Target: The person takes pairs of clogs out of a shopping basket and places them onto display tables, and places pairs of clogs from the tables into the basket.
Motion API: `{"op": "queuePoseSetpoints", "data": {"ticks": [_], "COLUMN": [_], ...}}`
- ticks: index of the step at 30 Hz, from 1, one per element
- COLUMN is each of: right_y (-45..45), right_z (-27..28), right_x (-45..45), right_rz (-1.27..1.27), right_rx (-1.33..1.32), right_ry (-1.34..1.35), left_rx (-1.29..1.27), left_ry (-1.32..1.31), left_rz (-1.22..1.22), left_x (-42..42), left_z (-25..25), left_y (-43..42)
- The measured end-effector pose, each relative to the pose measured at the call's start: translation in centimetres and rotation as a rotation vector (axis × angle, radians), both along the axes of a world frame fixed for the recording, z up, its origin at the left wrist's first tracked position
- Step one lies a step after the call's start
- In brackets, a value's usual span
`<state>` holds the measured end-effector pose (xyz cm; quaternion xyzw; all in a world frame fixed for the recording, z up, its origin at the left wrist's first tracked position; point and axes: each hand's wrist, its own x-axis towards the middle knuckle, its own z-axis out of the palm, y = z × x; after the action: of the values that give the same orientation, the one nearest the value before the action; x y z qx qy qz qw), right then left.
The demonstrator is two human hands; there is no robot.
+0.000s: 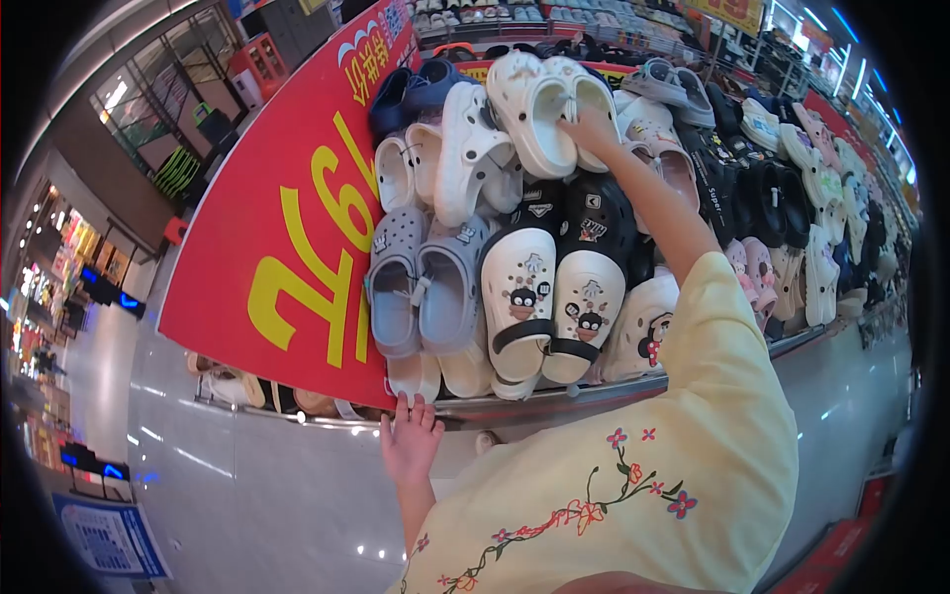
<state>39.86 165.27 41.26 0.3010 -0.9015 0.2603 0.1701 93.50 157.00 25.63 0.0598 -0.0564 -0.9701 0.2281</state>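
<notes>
At the top of the shoe pile, my right hand (592,131) has its fingers closed at the inner edges of a pair of white clogs (539,104), near where the two shoes meet. My fingertips are partly hidden in the opening. Low on the left, my left hand (411,439) is open, palm up and fingers stretched, beside the front edge of the display and holding nothing. Just beyond it are grey clogs (396,282) with a white tie between them. White and black clogs with cartoon charms (518,287) lie below my right hand.
A large red price sign (297,238) with yellow lettering leans along the display's left side. A metal rail (475,408) runs along the front edge. More shoes, such as black clogs (777,203), fill the right side. Shiny floor (267,475) lies at the left.
</notes>
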Motion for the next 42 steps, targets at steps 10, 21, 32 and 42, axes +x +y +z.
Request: {"op": "queuePoseSetpoints", "data": {"ticks": [10, 21, 32, 42], "right_y": [-0.9, 1.2, 2.3, -2.6], "right_z": [-0.9, 0.7, 2.9, -3.0], "right_x": [1.8, 5.0, 3.8, 2.8], "right_rz": [-0.195, -0.152, -0.165, -0.311], "right_rx": [0.015, -0.194, -0.573, 0.013], "right_ry": [0.061, -0.072, -0.019, 0.359], "left_rx": [-1.734, -1.958, -1.039, -0.862], "left_ry": [-0.462, -0.940, -0.375, -0.506], "left_rz": [0.305, 0.354, 0.529, 0.479], "left_x": [-10.5, -30.5, -28.0, -27.3], "left_z": [9.2, 13.5, 12.3, 9.1], "left_y": [-5.9, -10.7, -18.0, -19.9]}}
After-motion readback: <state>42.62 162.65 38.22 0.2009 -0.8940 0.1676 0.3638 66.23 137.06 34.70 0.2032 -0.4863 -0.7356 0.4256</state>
